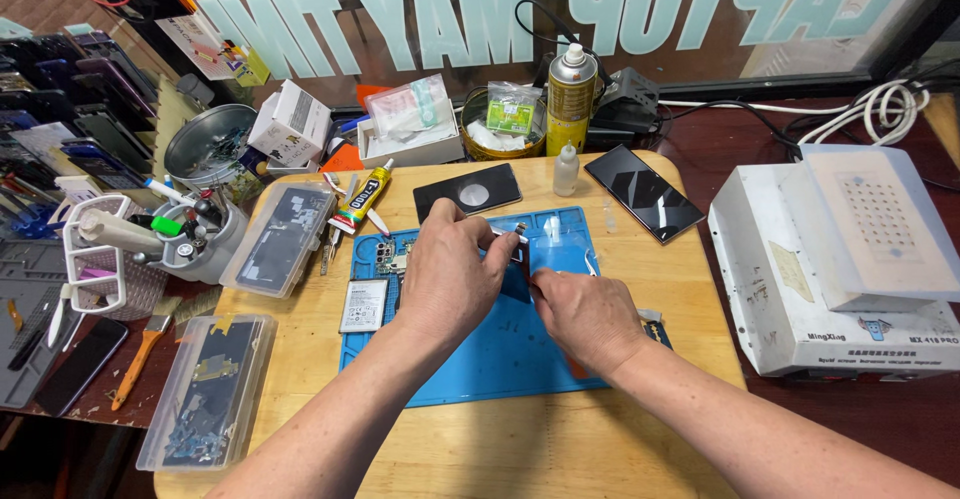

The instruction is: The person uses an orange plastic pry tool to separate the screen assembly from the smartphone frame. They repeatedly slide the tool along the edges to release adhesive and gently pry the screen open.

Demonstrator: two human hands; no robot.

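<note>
My left hand (455, 274) and my right hand (588, 317) meet over a blue work mat (500, 359) on a round wooden table. Between the fingers of both hands is a small phone part (512, 242), mostly hidden by them. My left hand pinches it from above; my right hand touches it from the right. On the mat lie a flat phone battery (364, 305), small circuit pieces (390, 255) and a clear film (562, 249). Whether my right hand also holds a tool is hidden.
A black phone back cover (467, 192) and a black phone (645, 192) lie behind the mat. Glue tube (361, 197), small bottle (566, 170), spray can (571, 97), two clear parts boxes (280, 237), a tool cup (195, 244) and a white machine (850, 259) surround it.
</note>
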